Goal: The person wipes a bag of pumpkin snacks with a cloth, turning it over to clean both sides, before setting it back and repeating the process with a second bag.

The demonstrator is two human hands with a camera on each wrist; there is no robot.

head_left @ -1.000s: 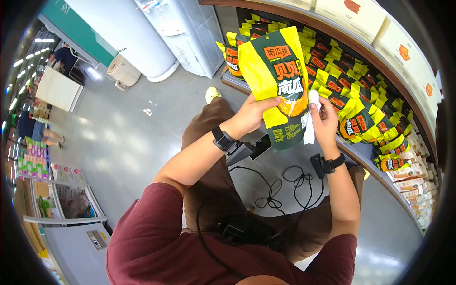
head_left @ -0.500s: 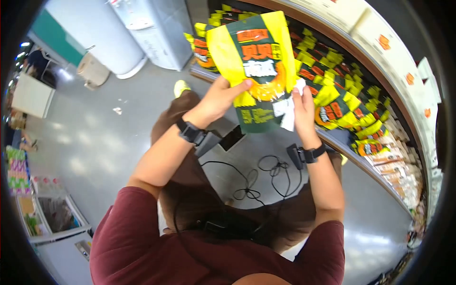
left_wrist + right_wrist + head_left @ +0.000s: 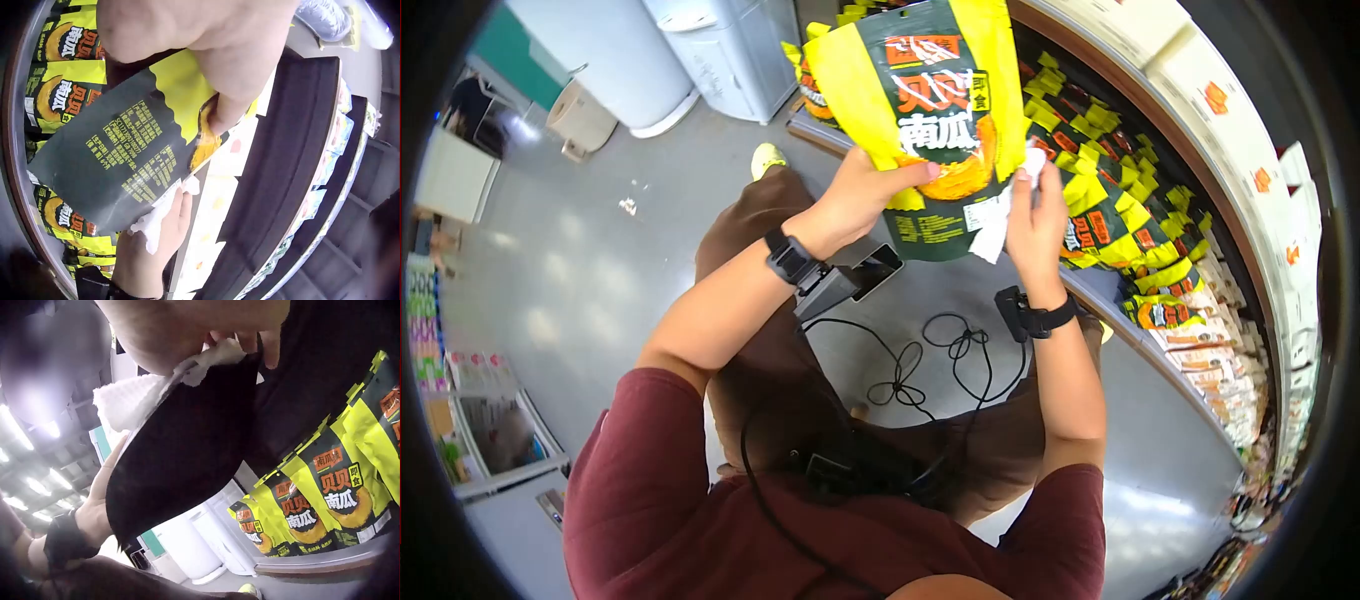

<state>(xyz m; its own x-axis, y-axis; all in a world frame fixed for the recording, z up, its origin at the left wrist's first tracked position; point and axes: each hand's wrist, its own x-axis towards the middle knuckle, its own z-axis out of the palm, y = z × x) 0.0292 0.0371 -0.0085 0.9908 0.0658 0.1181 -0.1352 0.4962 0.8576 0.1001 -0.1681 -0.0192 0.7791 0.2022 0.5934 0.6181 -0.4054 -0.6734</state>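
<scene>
A yellow and dark green snack pouch (image 3: 940,135), printed with a pumpkin picture, stands nearly upright before the person, its front facing the head camera. The left hand (image 3: 852,203) grips its left edge, thumb across the front and the other fingers hidden behind. At the opposite edge the right hand (image 3: 1038,212) pinches a white tissue (image 3: 992,230), which lies along the pouch's lower right side. Seen from the left wrist, the tissue (image 3: 152,226) is crumpled against the pouch's edge beneath the right fingers. In the right wrist view the pouch's back (image 3: 181,447) is dark.
A curved shelf (image 3: 1145,345) on the right holds rows of similar pouches (image 3: 1090,225), with white boxes (image 3: 1215,100) above. Black cables (image 3: 897,385) loop over the floor between the legs. A beige bin (image 3: 582,118) and a white water dispenser (image 3: 725,60) stand at upper left.
In the head view the pouch and both hands have shifted up and left, along with the surroundings shifting left. The tissue now overlaps more of the pouch's lower right corner. Both hands keep their hold.
</scene>
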